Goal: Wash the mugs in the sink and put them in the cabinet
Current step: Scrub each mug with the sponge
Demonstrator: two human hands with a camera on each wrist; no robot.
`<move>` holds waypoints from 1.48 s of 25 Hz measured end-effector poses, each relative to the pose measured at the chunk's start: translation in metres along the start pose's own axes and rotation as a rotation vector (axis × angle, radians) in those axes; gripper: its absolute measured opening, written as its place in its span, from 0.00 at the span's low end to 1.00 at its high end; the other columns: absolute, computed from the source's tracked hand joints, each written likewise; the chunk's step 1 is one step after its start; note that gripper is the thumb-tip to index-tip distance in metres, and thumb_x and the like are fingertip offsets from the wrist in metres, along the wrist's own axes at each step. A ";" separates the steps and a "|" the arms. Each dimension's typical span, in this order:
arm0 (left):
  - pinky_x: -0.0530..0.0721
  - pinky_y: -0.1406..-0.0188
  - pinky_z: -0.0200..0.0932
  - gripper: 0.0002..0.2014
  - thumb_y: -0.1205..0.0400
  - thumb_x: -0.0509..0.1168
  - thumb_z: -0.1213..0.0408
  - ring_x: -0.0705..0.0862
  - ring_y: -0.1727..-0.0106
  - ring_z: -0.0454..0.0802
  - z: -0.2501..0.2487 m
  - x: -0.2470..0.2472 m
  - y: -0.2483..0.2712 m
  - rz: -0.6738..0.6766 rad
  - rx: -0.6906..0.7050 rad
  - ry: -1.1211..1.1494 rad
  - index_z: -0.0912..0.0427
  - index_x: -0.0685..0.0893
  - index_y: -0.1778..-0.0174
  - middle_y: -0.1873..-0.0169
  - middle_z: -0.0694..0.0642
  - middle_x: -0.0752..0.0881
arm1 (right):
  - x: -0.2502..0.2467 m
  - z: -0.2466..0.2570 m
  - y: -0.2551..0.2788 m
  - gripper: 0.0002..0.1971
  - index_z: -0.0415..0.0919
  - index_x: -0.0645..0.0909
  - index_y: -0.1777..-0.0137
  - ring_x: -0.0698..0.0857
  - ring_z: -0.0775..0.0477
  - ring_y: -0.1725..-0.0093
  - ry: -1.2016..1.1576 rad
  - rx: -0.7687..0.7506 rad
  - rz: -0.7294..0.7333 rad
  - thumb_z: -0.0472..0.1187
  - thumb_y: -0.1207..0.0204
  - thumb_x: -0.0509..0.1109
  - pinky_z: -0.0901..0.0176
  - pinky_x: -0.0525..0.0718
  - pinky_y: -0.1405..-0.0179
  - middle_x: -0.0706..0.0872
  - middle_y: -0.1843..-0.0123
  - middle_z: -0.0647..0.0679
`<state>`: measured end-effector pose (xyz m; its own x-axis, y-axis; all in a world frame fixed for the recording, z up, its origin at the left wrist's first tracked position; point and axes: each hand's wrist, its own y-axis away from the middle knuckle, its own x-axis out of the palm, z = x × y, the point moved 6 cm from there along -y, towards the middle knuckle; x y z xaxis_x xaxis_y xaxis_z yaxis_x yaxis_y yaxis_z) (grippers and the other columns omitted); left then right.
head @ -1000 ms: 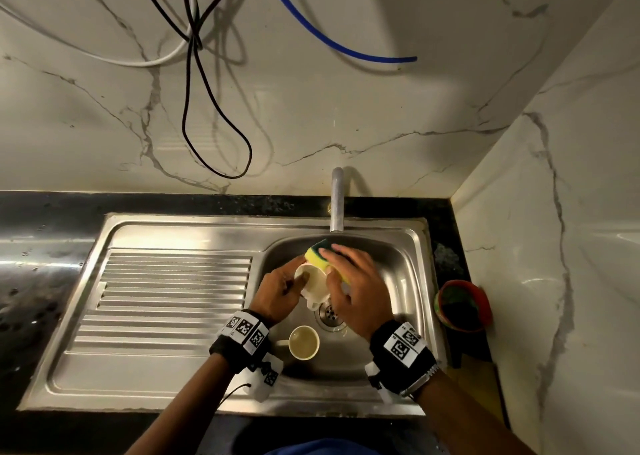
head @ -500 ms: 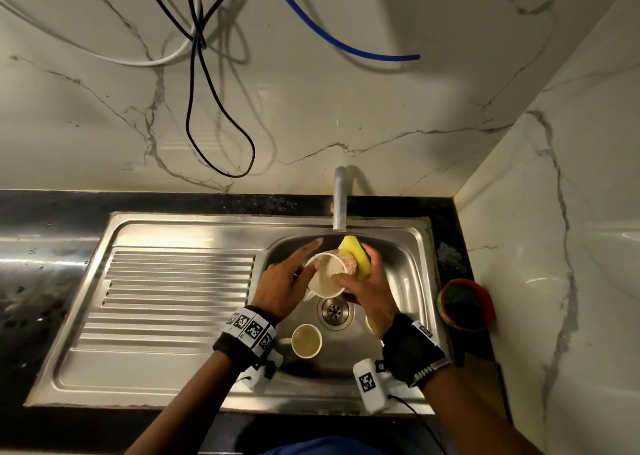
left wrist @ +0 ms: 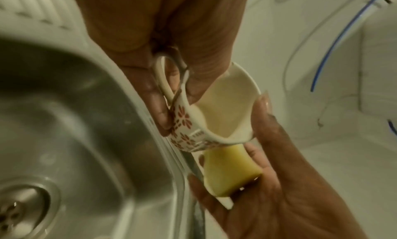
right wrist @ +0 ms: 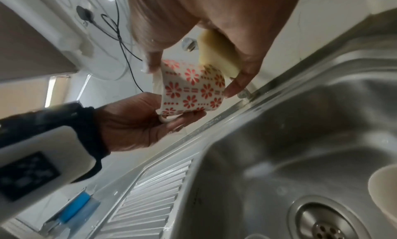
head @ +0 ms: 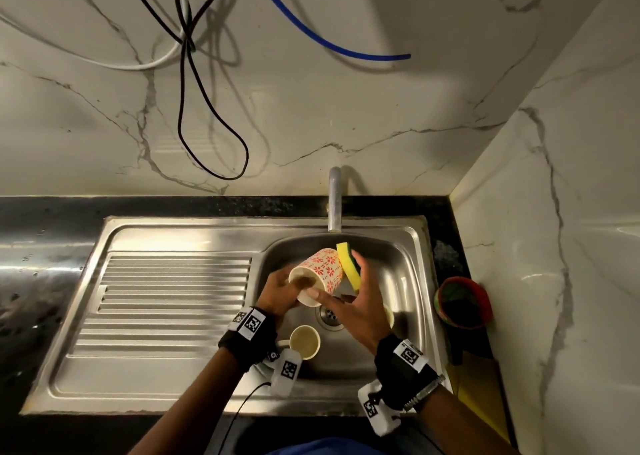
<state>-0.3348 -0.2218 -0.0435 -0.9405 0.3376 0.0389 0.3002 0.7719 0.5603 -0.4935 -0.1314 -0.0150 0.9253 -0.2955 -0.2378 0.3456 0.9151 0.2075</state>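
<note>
Red-flowered mug [head: 320, 274] sideways, mouth twd camera

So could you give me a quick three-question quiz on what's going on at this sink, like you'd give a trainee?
1. True or false: the left hand holds the patterned mug.
2. What does the right hand press against that mug? A) a brush B) the sponge C) a towel
3. Where does the plain mug sit?

Key:
1. True
2. B
3. In the sink basin, near the drain.
</note>
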 end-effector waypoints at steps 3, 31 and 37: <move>0.90 0.51 0.46 0.14 0.22 0.76 0.70 0.90 0.44 0.51 -0.018 -0.010 -0.012 -0.034 0.231 -0.325 0.50 0.88 0.45 0.47 0.55 0.92 | 0.000 0.013 0.007 0.35 0.57 0.66 0.14 0.72 0.63 0.26 0.193 -0.191 -0.049 0.66 0.18 0.69 0.54 0.83 0.27 0.69 0.19 0.49; 0.85 0.37 0.41 0.33 0.28 0.79 0.55 0.87 0.37 0.45 -0.051 -0.016 0.004 -0.040 0.681 -0.519 0.51 0.79 0.25 0.37 0.51 0.87 | 0.010 0.055 0.011 0.24 0.49 0.77 0.17 0.74 0.47 0.19 0.626 -0.548 0.049 0.48 0.13 0.59 0.51 0.76 0.19 0.76 0.17 0.46; 0.88 0.39 0.48 0.24 0.28 0.79 0.63 0.88 0.41 0.41 -0.061 -0.007 0.009 0.007 0.733 -0.513 0.52 0.83 0.37 0.43 0.48 0.89 | -0.004 0.052 0.001 0.25 0.47 0.78 0.18 0.78 0.53 0.23 0.464 -0.453 -0.066 0.50 0.12 0.58 0.54 0.82 0.26 0.80 0.21 0.48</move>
<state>-0.3352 -0.2500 0.0122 -0.8042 0.4075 -0.4326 0.4974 0.8599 -0.1147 -0.4889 -0.1436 0.0359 0.7058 -0.2990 -0.6422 0.2058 0.9540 -0.2180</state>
